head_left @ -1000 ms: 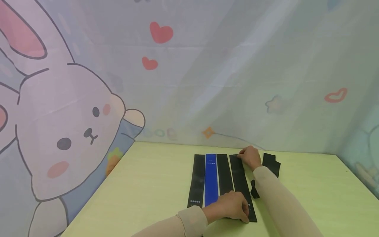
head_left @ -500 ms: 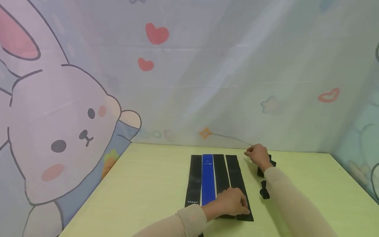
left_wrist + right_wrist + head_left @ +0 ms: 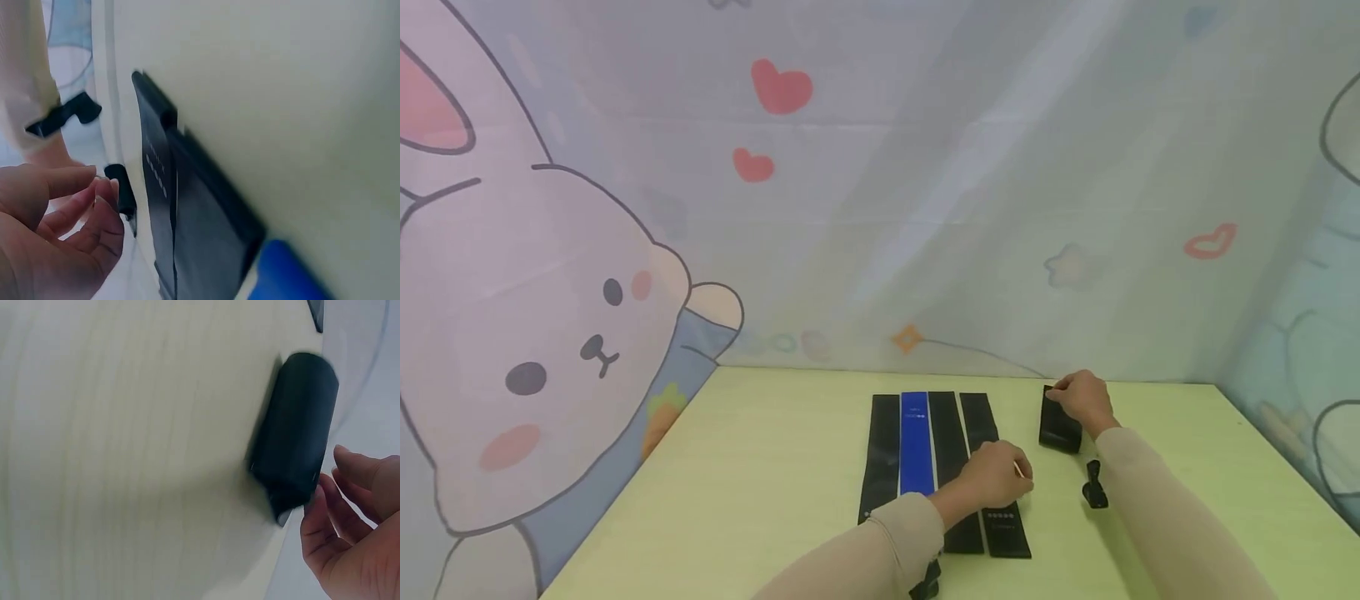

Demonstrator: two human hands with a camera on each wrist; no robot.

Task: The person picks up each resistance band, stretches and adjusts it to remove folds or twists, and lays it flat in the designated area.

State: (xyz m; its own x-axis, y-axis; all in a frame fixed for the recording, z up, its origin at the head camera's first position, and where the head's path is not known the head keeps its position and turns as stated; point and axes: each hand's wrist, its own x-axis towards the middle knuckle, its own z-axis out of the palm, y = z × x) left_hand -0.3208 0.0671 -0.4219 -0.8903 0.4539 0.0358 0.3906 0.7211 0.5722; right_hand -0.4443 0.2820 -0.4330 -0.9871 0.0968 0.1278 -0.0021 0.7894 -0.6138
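Observation:
Four wide, flat loops that look like resistance bands lie side by side: a black band [image 3: 880, 450], a blue band [image 3: 916, 450], another black band [image 3: 947, 433] and a rightmost black band [image 3: 1009, 533] with a row of printed dots. Over the right-hand ones hovers my left hand [image 3: 995, 475], fingers loosely curled with the tips close together; nothing clear shows between them. To the right, my right hand [image 3: 1084, 400] pinches the far end of one more black band [image 3: 1060, 427]. In the right wrist view this black band [image 3: 297, 419] bulges into a rounded fold near the fingertips.
A pale yellow-green table [image 3: 775, 467] carries the bands. Behind it hangs a printed curtain [image 3: 925, 208] with a rabbit and hearts. A small black wrist mount [image 3: 1094, 485] hangs under the right forearm, another [image 3: 928, 579] under the left.
My right hand has left the rightmost laid-out band, moved right and taken the far end of the separate black band. My left hand has lifted away from the near end of the row.

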